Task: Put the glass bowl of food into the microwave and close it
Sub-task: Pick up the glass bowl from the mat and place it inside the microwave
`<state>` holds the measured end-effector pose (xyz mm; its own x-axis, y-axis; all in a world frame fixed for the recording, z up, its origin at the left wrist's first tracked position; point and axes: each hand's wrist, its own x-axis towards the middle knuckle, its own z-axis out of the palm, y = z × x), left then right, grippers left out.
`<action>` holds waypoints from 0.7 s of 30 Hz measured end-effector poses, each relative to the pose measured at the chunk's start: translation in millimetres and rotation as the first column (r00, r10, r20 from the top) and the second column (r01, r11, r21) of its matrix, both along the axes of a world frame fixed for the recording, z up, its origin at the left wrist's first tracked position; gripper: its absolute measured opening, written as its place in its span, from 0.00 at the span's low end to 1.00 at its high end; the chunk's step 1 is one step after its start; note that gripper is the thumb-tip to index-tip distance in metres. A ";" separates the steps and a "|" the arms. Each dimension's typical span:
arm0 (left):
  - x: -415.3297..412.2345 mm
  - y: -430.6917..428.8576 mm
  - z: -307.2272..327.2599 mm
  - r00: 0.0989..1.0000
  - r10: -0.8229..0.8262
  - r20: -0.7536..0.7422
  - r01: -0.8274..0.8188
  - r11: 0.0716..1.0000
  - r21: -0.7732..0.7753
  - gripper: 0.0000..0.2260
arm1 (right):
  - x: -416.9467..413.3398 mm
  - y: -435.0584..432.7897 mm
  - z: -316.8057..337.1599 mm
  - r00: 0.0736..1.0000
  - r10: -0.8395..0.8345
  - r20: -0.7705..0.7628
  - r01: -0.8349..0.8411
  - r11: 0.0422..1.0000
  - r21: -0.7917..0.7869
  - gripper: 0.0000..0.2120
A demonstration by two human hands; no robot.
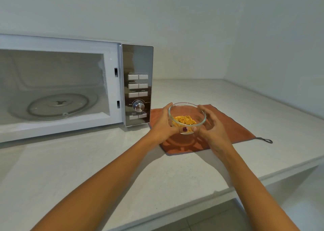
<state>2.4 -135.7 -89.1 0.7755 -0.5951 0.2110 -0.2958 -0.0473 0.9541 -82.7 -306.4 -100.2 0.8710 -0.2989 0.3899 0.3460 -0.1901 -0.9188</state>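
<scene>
A clear glass bowl (186, 117) with yellow-orange food in it is held a little above an orange cloth (233, 132). My left hand (164, 123) grips the bowl's left side. On its right side, my right hand (213, 127) wraps around it. Both thumbs meet at the front of the bowl. The white microwave (112, 55) stands to the left with its cavity exposed and a glass turntable (57, 106) inside. Its door is out of view.
The microwave's mirrored control panel (138, 87) with buttons and a knob faces the bowl. The pale countertop (87, 160) runs to a front edge at lower right. White walls close the back and right. A dark loop (265, 140) hangs off the cloth's corner.
</scene>
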 end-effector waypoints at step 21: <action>-36.2 219.7 32.0 0.948 0.312 0.066 -0.309 0.950 -0.051 0.42 | 13.5 202.5 31.8 0.978 0.205 0.026 -0.206 0.978 0.020 0.34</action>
<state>-33.8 84.0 -57.1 0.9021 -0.3177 0.2921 -0.3412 -0.1107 0.9334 -69.1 -103.9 -68.5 0.9052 -0.1236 0.4066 0.3975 -0.0924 -0.9130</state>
